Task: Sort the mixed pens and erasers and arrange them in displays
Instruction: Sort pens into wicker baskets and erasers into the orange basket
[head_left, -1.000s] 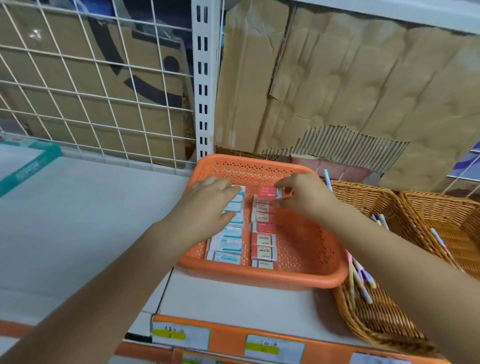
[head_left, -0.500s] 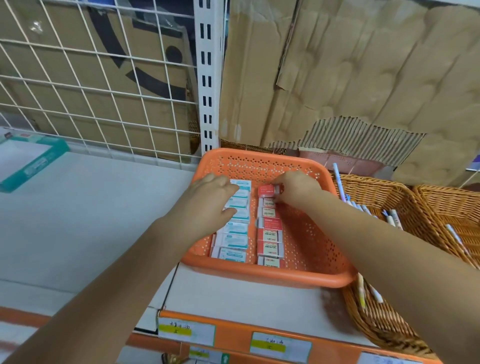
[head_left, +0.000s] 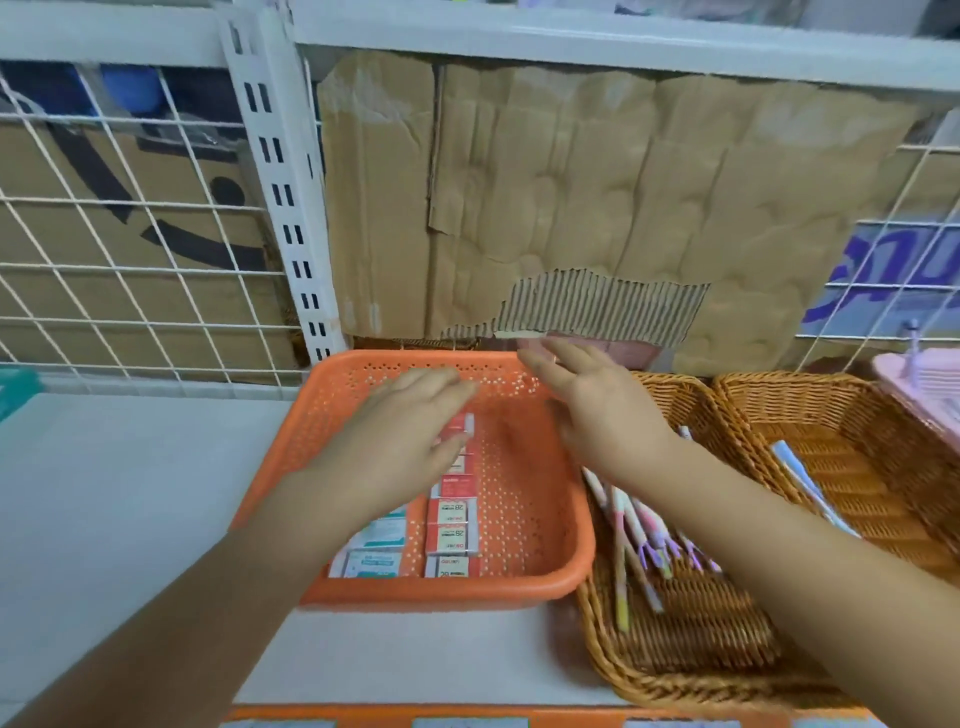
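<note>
Erasers (head_left: 451, 538) lie in two columns running near-to-far down the orange basket's (head_left: 584, 525) left half, directly beneath the flat, empty left hand (head_left: 400, 441), the nearer one, while the right hand (head_left: 597, 415), equally spread and empty, hovers above the basket's far right corner.

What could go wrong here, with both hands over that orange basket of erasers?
The left hand lies low over the teal erasers, beside the red erasers; a careless sweep could push the tidy rows in the orange basket askew. The forearm behind the right hand crosses above the pens in the wicker basket; dropping it could knock them about.
</note>
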